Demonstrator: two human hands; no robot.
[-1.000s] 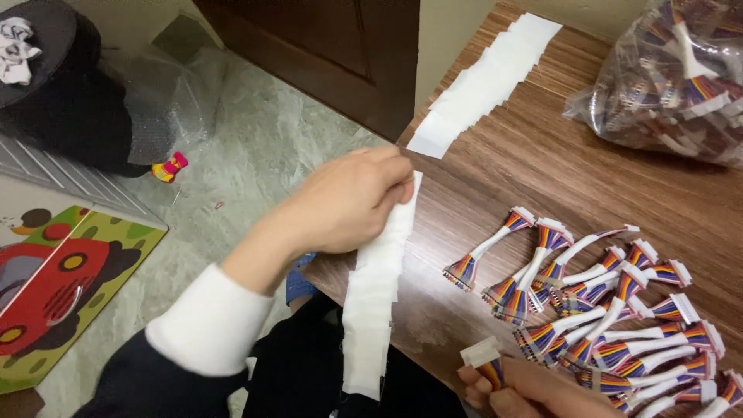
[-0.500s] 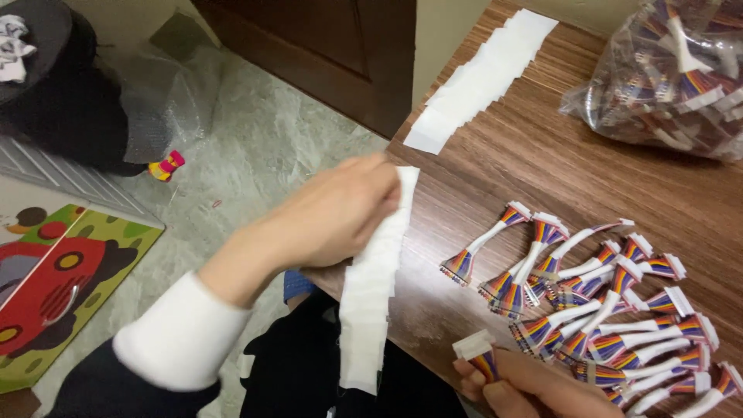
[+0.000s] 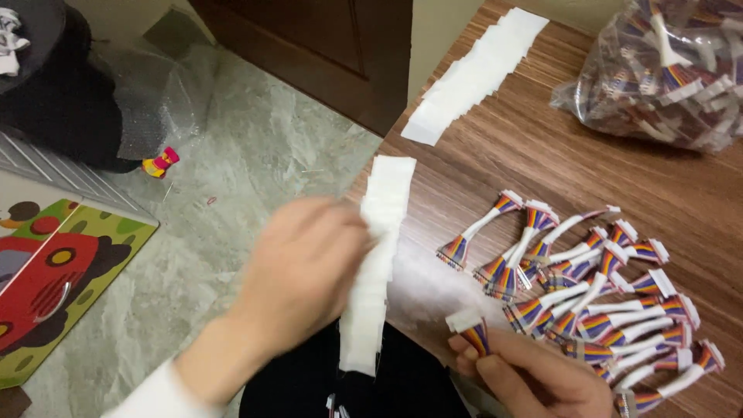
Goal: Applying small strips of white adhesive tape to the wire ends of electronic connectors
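2 strips of white labels lie on the wooden worktop [image 3: 542, 155]. The far label strip [image 3: 476, 73] runs diagonally toward the top edge of the worktop. The near label strip [image 3: 379, 263] hangs over the worktop's front edge. The left hand [image 3: 306, 271], blurred by motion, touches the near label strip with its fingers; the exact grip cannot be determined. The right hand [image 3: 534, 379] pinches 1 short rainbow ribbon cable [image 3: 472, 333] with a white connector at its top end, held low, just in front of the cable pile [image 3: 596, 286]. The pile holds more than 15 similar cables, loosely fanned; an exact count is not possible. 1 clear plastic bag [image 3: 665, 70], filled with more such cables, sits at the far right corner. 1 colourful floor mat [image 3: 46, 286] with a red car lies on the floor at left.
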